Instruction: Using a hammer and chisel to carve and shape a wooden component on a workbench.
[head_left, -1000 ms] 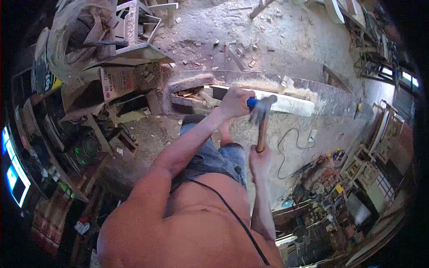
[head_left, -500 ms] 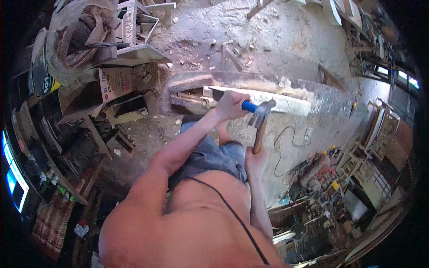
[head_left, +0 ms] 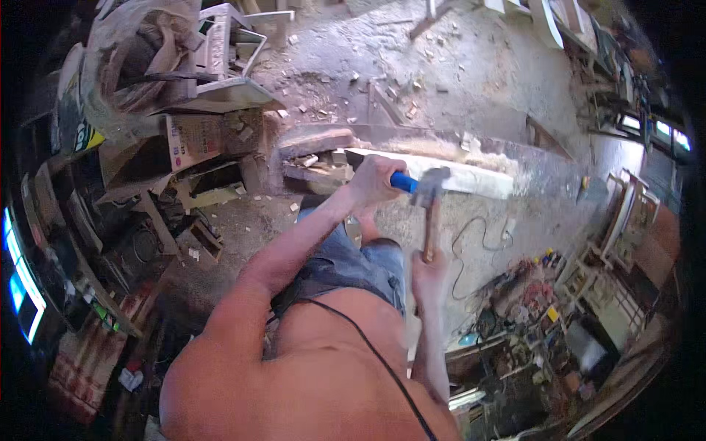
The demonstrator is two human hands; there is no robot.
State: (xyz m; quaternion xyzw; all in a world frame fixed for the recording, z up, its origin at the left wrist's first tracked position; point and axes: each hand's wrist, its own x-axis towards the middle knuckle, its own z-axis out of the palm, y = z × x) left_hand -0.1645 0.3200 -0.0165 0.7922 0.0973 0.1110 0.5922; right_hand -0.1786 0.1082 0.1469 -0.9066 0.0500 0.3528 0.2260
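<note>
In my left hand (head_left: pixel 376 181) I grip a blue-handled chisel (head_left: pixel 404 181), its handle pointing right; the blade is hidden behind my fingers. My right hand (head_left: pixel 429 270) is closed round the lower wooden handle of a hammer (head_left: pixel 432 224). The hammer's metal head lies over or against the end of the blue handle; I cannot tell if they touch. Just beyond both tools, a long pale piece of wood (head_left: pixel 471 176) lies on a heavy dark bench (head_left: pixel 540 165). My left hand is over the pale wood's left part.
Sawdust and offcuts lie on the bench and floor. At the left stand a cardboard box (head_left: pixel 195 141) and a dusty sack (head_left: pixel 110 81). Clutter with tools (head_left: pixel 526 294) fills the lower right, near a dark cord (head_left: pixel 457 253) on the floor. Wooden frames (head_left: pixel 632 213) lean at the right.
My right hand has come slightly nearer my body and to the right, and the hammer handle stands straighter. My left hand has shifted a little, still holding the chisel.
</note>
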